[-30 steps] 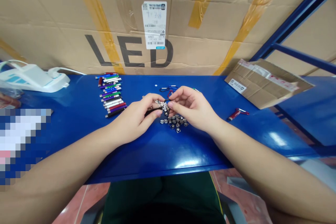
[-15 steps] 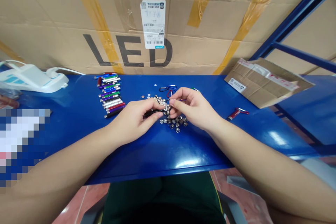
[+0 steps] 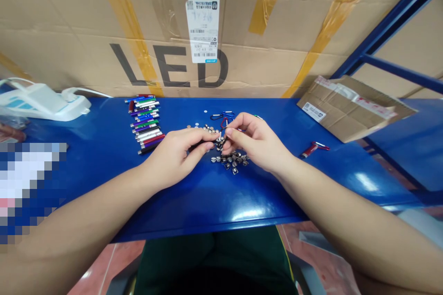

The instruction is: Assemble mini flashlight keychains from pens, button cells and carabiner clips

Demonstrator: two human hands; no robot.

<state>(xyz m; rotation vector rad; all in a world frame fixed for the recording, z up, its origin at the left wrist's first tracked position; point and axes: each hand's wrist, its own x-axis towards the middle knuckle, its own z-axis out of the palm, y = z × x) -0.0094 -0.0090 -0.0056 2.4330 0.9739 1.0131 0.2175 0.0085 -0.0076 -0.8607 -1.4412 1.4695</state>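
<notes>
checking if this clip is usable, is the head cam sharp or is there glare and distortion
Head view: glare lies on the front of the blue bench, whose edge the wide lens bows; a pixelated patch hides the lower left; the small metal pieces stay fairly sharp.

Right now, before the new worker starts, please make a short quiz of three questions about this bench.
1. What does the left hand hold?
2. True or false: the red keychain light lies to the right of the pile of small metal caps.
3. Which word is printed on the carton behind the blue table: A) LED, B) USB, C) LAMP?

Key: 1. A slim dark tube. 2. True. 3. A.
</notes>
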